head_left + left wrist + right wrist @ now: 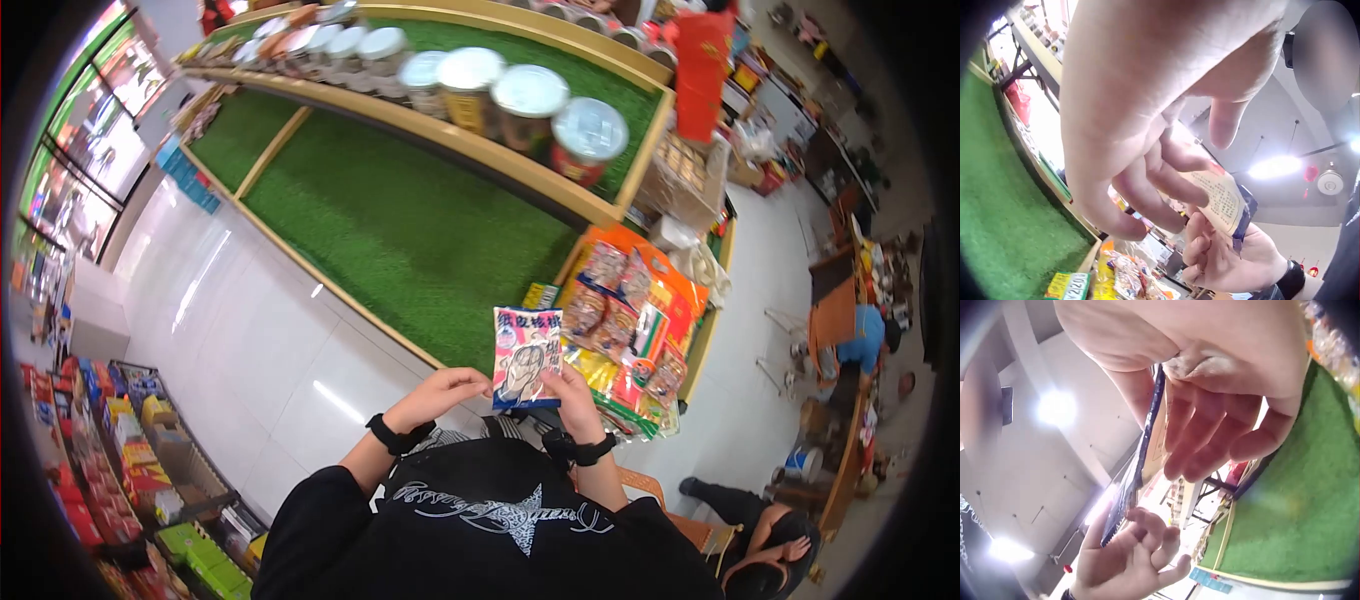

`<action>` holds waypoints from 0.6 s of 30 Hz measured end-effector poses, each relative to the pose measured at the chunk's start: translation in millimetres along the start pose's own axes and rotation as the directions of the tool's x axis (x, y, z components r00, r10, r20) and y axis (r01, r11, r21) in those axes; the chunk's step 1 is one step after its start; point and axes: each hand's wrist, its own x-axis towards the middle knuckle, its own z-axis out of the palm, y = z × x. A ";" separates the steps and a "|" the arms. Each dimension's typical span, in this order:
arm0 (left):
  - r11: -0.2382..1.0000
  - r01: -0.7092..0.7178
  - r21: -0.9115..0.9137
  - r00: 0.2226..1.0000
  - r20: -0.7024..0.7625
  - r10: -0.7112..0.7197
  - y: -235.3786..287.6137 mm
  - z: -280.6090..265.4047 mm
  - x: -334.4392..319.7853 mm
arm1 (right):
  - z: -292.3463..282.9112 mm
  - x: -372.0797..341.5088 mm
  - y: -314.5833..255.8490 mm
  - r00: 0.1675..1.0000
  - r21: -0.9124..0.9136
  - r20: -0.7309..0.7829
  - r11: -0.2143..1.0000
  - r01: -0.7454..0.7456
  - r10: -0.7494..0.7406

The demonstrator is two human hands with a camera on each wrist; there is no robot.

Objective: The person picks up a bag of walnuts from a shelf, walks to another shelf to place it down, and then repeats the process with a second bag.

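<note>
A small snack packet [527, 358] with a pink and white front, dark blue ends and a cartoon drawing stands upright before the person's chest. The right hand [577, 400] holds it by its right side, thumb over the front and fingers behind. Printed text covers the packet's pale back [1221, 201] in the left wrist view. At the lower left edge is the left hand [440, 396], its fingers loosely bent and reaching behind the packet. Its thumb [1227, 125] stands apart from the fingers. From the right wrist, the packet [1147, 450] shows nearly edge-on.
Bagged snacks [610, 320] lie piled at the near right end of a green-lined display shelf [400, 220]. A yellow-green price card [541, 296] stands beside them. Lidded tubs [530, 95] line the upper tier. Stocked shelves [150, 450] are at lower left; a seated person [765, 545] is at lower right.
</note>
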 end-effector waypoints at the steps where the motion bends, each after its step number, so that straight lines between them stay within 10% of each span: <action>1: 0.998 0.047 -0.030 0.991 -0.124 -0.051 -4.1 -7.0 -21.1 | 20.3 -0.1 3.8 0.997 -0.032 0.076 0.999 0.007 -0.004; 5: 0.942 -0.283 -0.183 0.826 -0.546 0.142 0.1 -11.7 -94.5 | 104.4 -0.4 25.8 0.948 -0.266 0.300 0.964 -0.022 0.104; 10: 0.965 -0.226 -0.134 0.787 -0.609 0.100 -27.4 -43.5 -190.5 | 199.1 3.1 69.5 0.832 -0.379 0.491 0.923 -0.063 0.258; 16: 0.894 -0.356 -0.273 0.434 -0.895 -0.101 -54.6 -40.6 -265.4 | 276.2 1.9 102.0 0.636 -0.612 0.657 0.778 0.139 0.404; 18: 0.894 -0.336 -0.296 0.421 -0.896 -0.139 -60.9 -43.0 -288.6 | 292.9 1.1 114.6 0.608 -0.607 0.676 0.783 0.138 0.417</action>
